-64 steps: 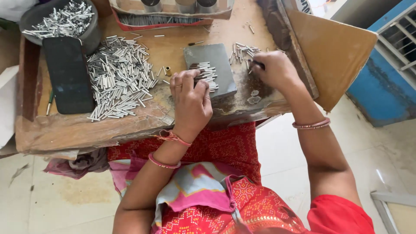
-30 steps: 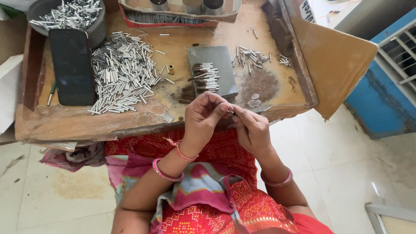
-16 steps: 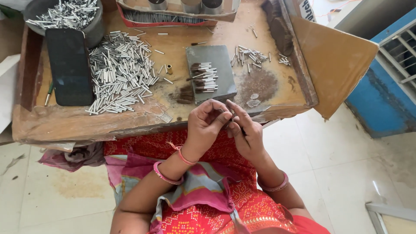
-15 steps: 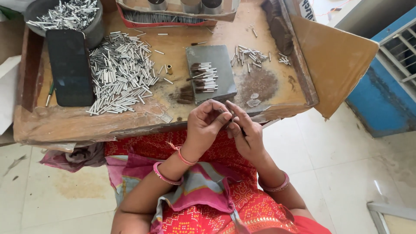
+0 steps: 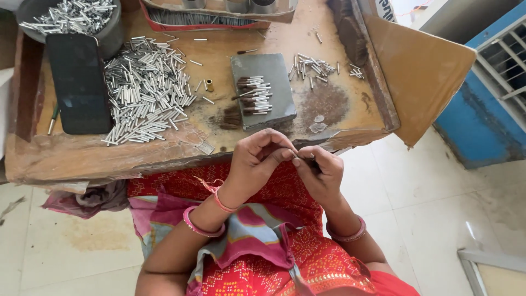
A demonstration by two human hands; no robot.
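Note:
My left hand (image 5: 257,161) and my right hand (image 5: 320,172) meet just in front of the wooden table's (image 5: 164,153) near edge, above my lap. Their fingertips pinch together on a small dark tuft with a thin metal piece, mostly hidden by the fingers. Just beyond them a grey block (image 5: 263,90) carries a row of small metal tubes with dark bristle tips (image 5: 253,94). A big heap of bare silver tubes (image 5: 145,87) lies to the left of the block.
A black phone (image 5: 79,82) lies at the left beside a round dark bowl of tubes (image 5: 71,16). A few loose tubes (image 5: 315,66) sit right of the block. A red tray (image 5: 208,13) stands at the back. A cardboard flap (image 5: 427,82) hangs off the table's right end.
Both hands left the block and table and drew back together over my lap. Since then they have stayed joined, with only small finger movements.

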